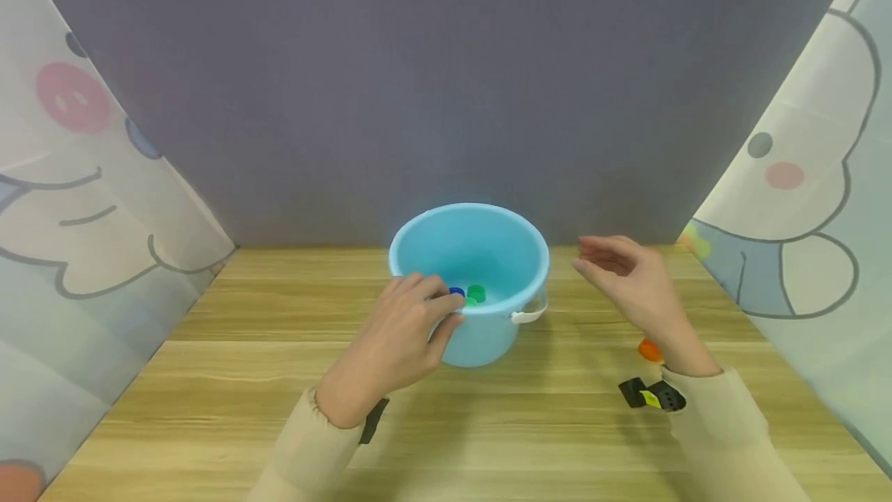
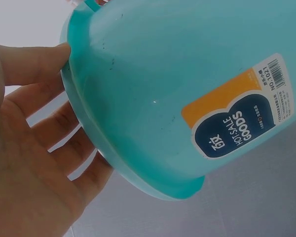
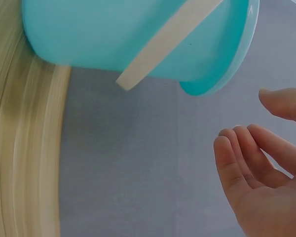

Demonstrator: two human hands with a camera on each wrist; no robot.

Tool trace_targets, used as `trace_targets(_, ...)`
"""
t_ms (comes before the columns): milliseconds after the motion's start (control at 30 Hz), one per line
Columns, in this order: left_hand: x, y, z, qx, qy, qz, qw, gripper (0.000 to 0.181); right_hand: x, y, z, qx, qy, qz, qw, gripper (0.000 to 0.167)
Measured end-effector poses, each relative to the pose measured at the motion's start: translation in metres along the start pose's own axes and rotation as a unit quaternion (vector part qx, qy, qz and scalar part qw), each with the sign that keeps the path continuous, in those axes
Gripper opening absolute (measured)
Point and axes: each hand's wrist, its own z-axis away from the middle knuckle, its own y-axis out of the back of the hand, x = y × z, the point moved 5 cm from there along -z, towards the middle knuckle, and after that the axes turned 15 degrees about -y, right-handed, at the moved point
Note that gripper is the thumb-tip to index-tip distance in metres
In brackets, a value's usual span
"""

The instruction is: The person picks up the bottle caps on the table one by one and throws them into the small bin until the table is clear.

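Note:
A light blue bucket (image 1: 481, 343) stands upright on the wooden table. My left hand (image 1: 411, 328) grips its near-left rim, and the left wrist view shows the thumb (image 2: 37, 64) on the outside with the other fingers behind the rim. Inside the bucket lie a blue cap-like piece (image 1: 456, 290), a green one (image 1: 477, 292) and a lighter green one (image 1: 470, 302), partly hidden by the rim and hand. Right of the bucket, my right hand (image 1: 630, 277) hovers with loosely bent fingers, holding nothing; thumb and fingertips are apart in the right wrist view.
The bucket's white handle (image 1: 531, 314) hangs at its right side. A small orange piece (image 1: 650, 350) lies on the table (image 1: 279, 378) near the right forearm, partly covered by it. A grey panel (image 1: 446, 84) rises behind, and cartoon-printed sheets (image 1: 801, 177) flank both sides.

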Motion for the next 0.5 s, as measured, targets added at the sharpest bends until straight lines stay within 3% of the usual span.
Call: trace_targets(500,0.0,0.0,-0.001,-0.004,0.0,-0.004,1.0,0.013,0.016,0.015,0.003,0.006,-0.031,0.049,0.9983,0.041)
